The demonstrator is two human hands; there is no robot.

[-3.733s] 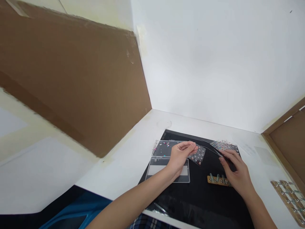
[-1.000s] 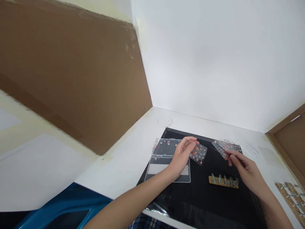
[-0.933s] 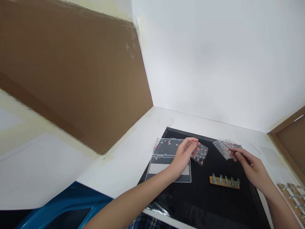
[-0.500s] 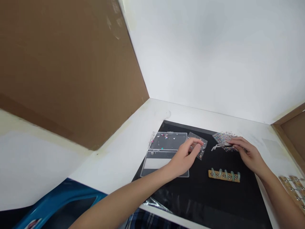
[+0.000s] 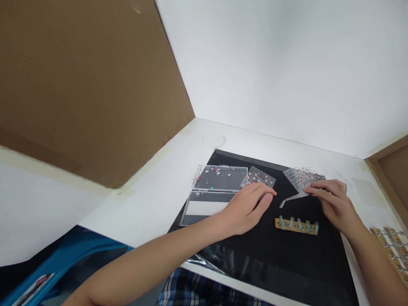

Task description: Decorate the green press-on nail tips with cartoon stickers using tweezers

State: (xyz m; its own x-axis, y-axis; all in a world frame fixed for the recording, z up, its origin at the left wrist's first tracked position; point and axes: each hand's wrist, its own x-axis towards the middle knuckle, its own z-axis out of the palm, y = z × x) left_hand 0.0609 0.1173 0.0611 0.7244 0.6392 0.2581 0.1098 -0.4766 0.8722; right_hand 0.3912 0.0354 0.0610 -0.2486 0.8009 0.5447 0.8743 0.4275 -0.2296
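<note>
On my feed, the bent silver tweezers [image 5: 291, 198] are what has shifted: a second ago they lay across the patterned sheet [image 5: 299, 176], and now their tip points left and near, over the mat [image 5: 255, 259], just beyond the far-left end of the strip of nail tips [image 5: 297, 226]. I take that as the work turning from sheet to strip. My right hand [image 5: 338, 202] pinches them between thumb and fingers; I can't tell whether the tip carries anything. My left hand [image 5: 250, 206] has come nearer and right, uncovering more of the clear card [image 5: 259, 176]; its fingers curl loosely, thumb close to forefinger, and I can't tell whether they pinch something tiny. Farther left, the clear box [image 5: 234, 183] lies open, small gems scattered on its far half.
</note>
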